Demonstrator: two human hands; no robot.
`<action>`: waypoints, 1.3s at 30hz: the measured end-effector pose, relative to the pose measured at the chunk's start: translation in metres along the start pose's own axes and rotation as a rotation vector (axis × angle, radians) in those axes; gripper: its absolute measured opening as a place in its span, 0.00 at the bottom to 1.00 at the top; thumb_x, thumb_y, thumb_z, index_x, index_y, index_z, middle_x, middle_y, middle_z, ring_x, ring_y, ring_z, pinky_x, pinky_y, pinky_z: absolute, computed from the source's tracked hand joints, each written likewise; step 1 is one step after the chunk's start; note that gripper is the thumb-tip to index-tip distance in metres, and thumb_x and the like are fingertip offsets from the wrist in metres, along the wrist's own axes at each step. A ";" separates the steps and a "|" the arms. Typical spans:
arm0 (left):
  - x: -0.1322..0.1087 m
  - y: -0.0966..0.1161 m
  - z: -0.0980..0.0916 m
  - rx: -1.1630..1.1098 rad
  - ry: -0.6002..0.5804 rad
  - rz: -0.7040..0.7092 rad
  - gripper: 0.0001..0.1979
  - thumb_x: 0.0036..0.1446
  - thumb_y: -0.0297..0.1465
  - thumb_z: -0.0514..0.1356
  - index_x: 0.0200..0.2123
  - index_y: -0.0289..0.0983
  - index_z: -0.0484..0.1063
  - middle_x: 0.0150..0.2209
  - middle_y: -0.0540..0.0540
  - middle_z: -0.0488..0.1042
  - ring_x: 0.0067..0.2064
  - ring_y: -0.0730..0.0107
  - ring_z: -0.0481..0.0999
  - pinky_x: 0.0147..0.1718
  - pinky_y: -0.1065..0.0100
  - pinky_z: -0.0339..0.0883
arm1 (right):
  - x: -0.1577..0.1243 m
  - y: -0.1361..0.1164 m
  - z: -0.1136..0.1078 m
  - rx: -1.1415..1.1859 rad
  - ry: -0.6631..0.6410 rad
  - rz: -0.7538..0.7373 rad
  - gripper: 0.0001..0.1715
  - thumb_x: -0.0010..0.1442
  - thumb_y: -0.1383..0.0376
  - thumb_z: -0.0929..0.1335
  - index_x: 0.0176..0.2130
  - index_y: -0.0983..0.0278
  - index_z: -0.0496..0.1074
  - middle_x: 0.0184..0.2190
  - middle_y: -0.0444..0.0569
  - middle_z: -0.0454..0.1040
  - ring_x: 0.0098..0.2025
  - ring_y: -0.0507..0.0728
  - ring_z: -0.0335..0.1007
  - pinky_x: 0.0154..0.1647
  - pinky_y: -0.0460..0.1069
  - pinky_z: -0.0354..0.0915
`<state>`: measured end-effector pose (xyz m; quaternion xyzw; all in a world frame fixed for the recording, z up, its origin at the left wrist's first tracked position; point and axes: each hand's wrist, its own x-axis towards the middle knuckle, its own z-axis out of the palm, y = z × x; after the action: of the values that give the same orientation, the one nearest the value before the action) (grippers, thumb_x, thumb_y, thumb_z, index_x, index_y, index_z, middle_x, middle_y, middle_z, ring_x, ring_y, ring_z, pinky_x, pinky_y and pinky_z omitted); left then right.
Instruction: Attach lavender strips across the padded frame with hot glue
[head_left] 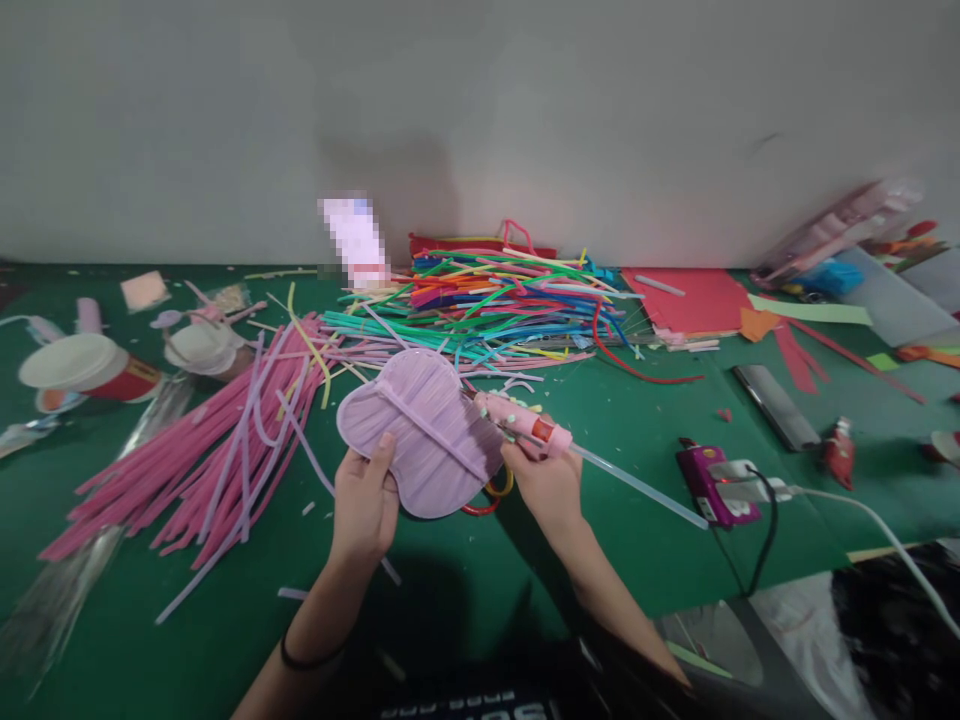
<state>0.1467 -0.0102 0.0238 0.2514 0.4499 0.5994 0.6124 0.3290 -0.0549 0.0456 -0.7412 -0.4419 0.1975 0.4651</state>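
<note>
We pinch the lilac panel (421,450) near its seven-o'clock edge with our left hand (366,500); our right hand (551,485), at four o'clock, grips the pink glue gun (517,415).

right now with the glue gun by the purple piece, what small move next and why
I'd probably squeeze a little glue onto the purple piece near its right edge: the right hand holds the pink glue gun with its front end close there, a glue stick juts from its back, and the left hand grips the piece.
</note>
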 end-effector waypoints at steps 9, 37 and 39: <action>-0.002 0.002 0.002 -0.003 0.004 -0.004 0.20 0.53 0.36 0.70 0.49 0.39 0.77 0.54 0.40 0.78 0.59 0.56 0.74 0.62 0.58 0.64 | 0.000 0.001 0.000 -0.032 -0.021 -0.021 0.06 0.51 0.60 0.66 0.25 0.58 0.64 0.21 0.40 0.69 0.26 0.54 0.65 0.31 0.48 0.64; -0.001 0.003 0.003 -0.026 0.039 0.004 0.18 0.51 0.35 0.72 0.45 0.38 0.78 0.52 0.41 0.79 0.57 0.57 0.76 0.60 0.58 0.67 | -0.003 0.010 0.002 -0.120 -0.039 -0.052 0.05 0.53 0.61 0.66 0.27 0.59 0.69 0.24 0.45 0.73 0.30 0.57 0.69 0.34 0.50 0.66; -0.001 0.004 0.003 -0.034 0.048 0.003 0.18 0.50 0.35 0.72 0.44 0.38 0.78 0.50 0.41 0.80 0.56 0.57 0.76 0.60 0.58 0.67 | -0.004 0.011 0.002 -0.149 -0.051 -0.071 0.05 0.53 0.62 0.65 0.27 0.59 0.69 0.25 0.46 0.73 0.32 0.58 0.70 0.34 0.50 0.65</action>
<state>0.1474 -0.0101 0.0287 0.2272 0.4539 0.6135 0.6049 0.3307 -0.0587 0.0348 -0.7522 -0.4931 0.1662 0.4041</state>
